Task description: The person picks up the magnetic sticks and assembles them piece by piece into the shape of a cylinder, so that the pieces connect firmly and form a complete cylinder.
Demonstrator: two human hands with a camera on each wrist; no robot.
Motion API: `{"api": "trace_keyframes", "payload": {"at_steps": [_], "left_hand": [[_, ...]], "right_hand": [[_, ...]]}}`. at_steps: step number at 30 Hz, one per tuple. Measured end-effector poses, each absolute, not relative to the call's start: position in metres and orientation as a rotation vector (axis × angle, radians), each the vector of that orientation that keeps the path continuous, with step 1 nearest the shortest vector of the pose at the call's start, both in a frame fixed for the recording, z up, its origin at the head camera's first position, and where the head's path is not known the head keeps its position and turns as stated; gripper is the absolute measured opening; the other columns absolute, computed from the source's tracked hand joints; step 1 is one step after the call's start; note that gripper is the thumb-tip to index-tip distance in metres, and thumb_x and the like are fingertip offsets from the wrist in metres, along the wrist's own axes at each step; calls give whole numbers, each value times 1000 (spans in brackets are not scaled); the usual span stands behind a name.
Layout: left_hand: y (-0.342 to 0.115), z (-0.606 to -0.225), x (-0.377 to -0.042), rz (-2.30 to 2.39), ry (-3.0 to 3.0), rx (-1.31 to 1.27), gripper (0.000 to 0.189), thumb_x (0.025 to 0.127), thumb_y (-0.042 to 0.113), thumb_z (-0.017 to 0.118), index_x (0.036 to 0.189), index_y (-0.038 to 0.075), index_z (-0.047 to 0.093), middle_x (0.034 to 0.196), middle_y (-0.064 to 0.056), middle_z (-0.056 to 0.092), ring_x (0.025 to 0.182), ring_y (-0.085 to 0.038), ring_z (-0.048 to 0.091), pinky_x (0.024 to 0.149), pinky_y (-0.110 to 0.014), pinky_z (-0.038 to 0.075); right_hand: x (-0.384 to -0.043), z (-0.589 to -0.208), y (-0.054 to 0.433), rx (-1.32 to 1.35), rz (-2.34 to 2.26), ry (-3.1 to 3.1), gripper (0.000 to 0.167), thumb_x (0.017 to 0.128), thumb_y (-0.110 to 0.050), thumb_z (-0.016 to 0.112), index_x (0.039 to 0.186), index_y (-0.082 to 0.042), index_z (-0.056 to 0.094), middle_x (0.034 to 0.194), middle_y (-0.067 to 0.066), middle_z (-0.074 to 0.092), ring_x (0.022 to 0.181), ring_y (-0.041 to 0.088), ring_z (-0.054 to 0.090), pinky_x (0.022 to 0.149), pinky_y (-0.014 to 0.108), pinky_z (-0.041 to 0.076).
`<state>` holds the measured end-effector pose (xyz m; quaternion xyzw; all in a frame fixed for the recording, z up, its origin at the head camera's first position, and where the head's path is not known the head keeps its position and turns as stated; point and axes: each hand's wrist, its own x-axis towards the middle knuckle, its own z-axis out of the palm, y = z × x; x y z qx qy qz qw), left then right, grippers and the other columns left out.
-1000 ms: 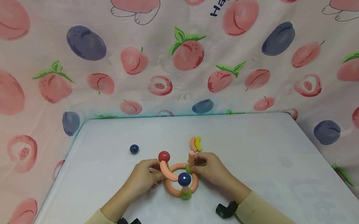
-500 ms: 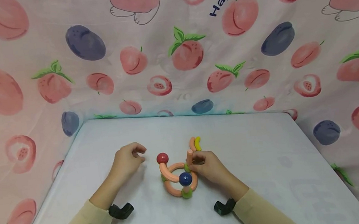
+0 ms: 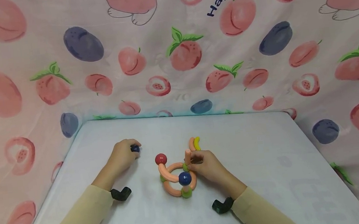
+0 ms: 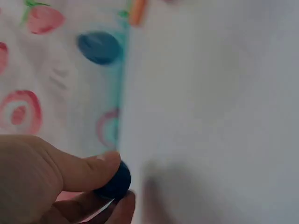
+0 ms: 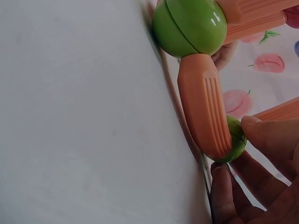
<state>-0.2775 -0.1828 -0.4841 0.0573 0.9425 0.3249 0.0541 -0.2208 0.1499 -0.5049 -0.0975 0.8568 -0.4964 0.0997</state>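
Observation:
My left hand (image 3: 122, 156) pinches a dark blue ball (image 4: 118, 183) between thumb and fingers, at the back left of the white table. A ring of curved orange rods (image 3: 172, 191) joined by green balls lies at the middle. Above the ring, a slanting curved orange rod (image 3: 166, 173) runs between a red ball (image 3: 161, 159) and another blue ball (image 3: 185, 178). My right hand (image 3: 209, 164) holds the ring's back right green ball (image 5: 237, 140) between thumb and fingers. From that joint an upright orange rod (image 3: 188, 156) rises, its top free.
Behind the right hand lie a loose orange curved rod (image 3: 192, 144) and a yellow curved rod (image 3: 197, 143), side by side. Black camera mounts (image 3: 121, 194) stick out from both wrists. A fruit-patterned cloth (image 3: 159, 55) borders the table's back and sides.
My left hand has let go of the ring structure, moved back and left, and taken hold of the loose blue ball. The right hand keeps its hold at the green joint.

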Motion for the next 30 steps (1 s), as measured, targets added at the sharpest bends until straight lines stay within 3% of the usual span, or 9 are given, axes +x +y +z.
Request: {"api": "trace_keyframes", "payload": {"at_steps": [5, 12, 26, 30], "left_hand": [[-147, -437, -278, 1176, 2718, 327, 34, 97, 15, 80, 131, 12, 75, 132, -13, 74, 120, -32, 72, 99, -50, 60], [-106, -394, -275, 1284, 2516, 637, 32, 96, 15, 82, 128, 17, 77, 126, -5, 77, 117, -27, 73, 100, -43, 62], [-83, -383, -268, 1139, 2344, 851, 30, 97, 10, 80, 126, 13, 76, 124, -1, 77, 119, -24, 74, 101, -45, 62], [-81, -386, -267, 1127, 2339, 870, 29, 97, 12, 80, 126, 16, 77, 127, 1, 76, 120, -23, 73, 102, -44, 62]], "right_hand": [[-224, -503, 150, -281, -1461, 2538, 19, 95, -11, 82, 112, -18, 80, 112, -3, 80, 112, 19, 73, 102, 43, 61], [-230, -508, 146, -308, -1453, 2534, 21, 96, -14, 82, 116, -15, 79, 114, 0, 80, 112, 21, 73, 103, 43, 61], [-228, -506, 144, -324, -1474, 2513, 21, 96, -12, 81, 117, -14, 79, 114, 1, 80, 111, 21, 73, 101, 42, 62], [-228, -507, 145, -332, -1481, 2509, 21, 96, -14, 81, 117, -14, 79, 115, 0, 80, 111, 21, 73, 100, 42, 63]]}}
